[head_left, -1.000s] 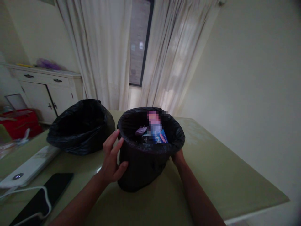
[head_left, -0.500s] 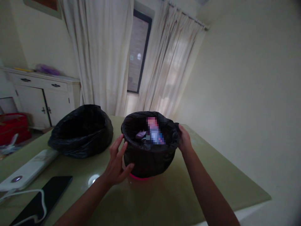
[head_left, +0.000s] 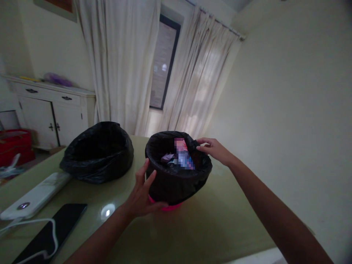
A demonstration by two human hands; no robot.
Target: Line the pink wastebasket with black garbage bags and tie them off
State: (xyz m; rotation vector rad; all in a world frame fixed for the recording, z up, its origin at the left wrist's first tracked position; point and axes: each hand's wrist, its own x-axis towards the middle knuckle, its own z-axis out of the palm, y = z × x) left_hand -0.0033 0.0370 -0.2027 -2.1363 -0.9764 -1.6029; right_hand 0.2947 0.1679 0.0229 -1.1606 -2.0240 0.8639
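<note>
Nearest you on the left, a dark phone [head_left: 51, 231] with a white cable [head_left: 30, 223] across it lies on the green table [head_left: 220, 227], and just beyond it sits a white power bank [head_left: 35, 196]. Your left hand [head_left: 141, 196] is spread open against the near side of the small bin [head_left: 177, 176], fingers splayed on the black liner, thumb low by the pink base that now shows beneath the plastic. A second ago that base was covered, so the liner [head_left: 178, 183] has ridden up the bin's wall, which reads as the bag coming free of the bin. Your right hand [head_left: 213, 148] has moved from low on the right side up to the far right rim, where its fingers are narrowed in a pinch on the liner's edge. The bin stands mid-table, with wrappers and scraps inside. To its left, just apart, a second black bag [head_left: 97, 152] sits slumped open. Farther off are the white cabinet [head_left: 52, 110], curtains [head_left: 126, 62] and window [head_left: 163, 62].
</note>
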